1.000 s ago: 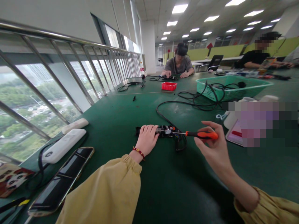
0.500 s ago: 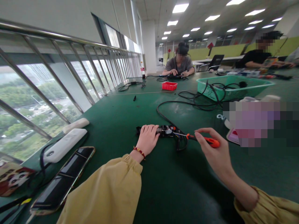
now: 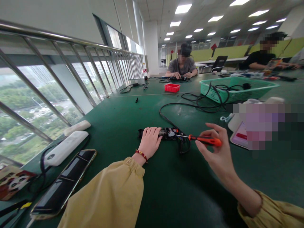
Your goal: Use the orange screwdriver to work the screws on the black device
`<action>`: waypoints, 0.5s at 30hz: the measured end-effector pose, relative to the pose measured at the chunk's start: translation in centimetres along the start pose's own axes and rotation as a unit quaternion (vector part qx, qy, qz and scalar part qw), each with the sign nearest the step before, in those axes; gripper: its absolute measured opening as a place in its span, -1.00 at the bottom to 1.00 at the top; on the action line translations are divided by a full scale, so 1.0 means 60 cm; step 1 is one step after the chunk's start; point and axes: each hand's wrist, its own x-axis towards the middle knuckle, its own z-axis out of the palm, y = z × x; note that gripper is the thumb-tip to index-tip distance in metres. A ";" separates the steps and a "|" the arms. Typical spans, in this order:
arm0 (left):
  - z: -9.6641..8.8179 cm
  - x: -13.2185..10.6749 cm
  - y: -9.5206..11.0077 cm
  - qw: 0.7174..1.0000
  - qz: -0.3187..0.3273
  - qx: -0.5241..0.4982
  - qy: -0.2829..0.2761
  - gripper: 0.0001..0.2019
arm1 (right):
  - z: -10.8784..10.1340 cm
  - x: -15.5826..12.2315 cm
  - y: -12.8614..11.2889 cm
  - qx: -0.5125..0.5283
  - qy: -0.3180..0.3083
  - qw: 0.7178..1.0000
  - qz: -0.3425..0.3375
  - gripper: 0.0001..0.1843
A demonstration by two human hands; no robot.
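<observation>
My left hand [image 3: 150, 141] lies over the left end of a small black electronic device [image 3: 169, 133] on the green table [image 3: 123, 117], pressing it down with fingers curled over it. My right hand [image 3: 215, 152] pinches an orange-handled screwdriver [image 3: 205, 140] between thumb and fingers. The screwdriver's thin metal tip points left and touches the device's exposed right end, where coloured wires show. A black cable [image 3: 171, 109] runs from the device back across the table.
A phone [image 3: 64, 183], a white power bank [image 3: 65, 148] and another white block [image 3: 77, 126] lie at my left by the window railing. A green basket [image 3: 237, 88] with cables and a small red tray [image 3: 172, 87] stand further back. Two other people sit at the far tables.
My right hand rolled the screwdriver between its fingers, dipping the handle lower and then raising it again. The left hand and the device stayed in place.
</observation>
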 end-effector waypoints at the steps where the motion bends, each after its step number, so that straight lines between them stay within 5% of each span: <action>1: 0.000 0.000 -0.001 1.000 0.001 0.000 0.001 -0.69 | 0.000 0.000 0.002 -0.010 -0.012 1.000 0.022 -0.59; 4: 0.001 0.000 -0.001 1.000 0.000 0.000 0.001 -0.68 | -0.001 -0.001 0.007 -0.016 -0.022 0.997 0.066 -0.79; 8: 0.001 0.000 -0.001 1.000 0.000 0.002 0.004 -0.69 | 0.002 -0.001 0.009 0.032 0.035 0.999 0.011 -0.51; 12: -0.001 0.000 0.001 1.000 0.001 0.001 0.006 -0.70 | 0.001 -0.001 0.006 -0.025 -0.012 0.998 0.053 -0.78; 15: -0.001 0.000 0.002 1.000 0.000 0.002 0.007 -0.70 | 0.001 -0.002 0.005 -0.019 0.003 1.000 0.018 -0.70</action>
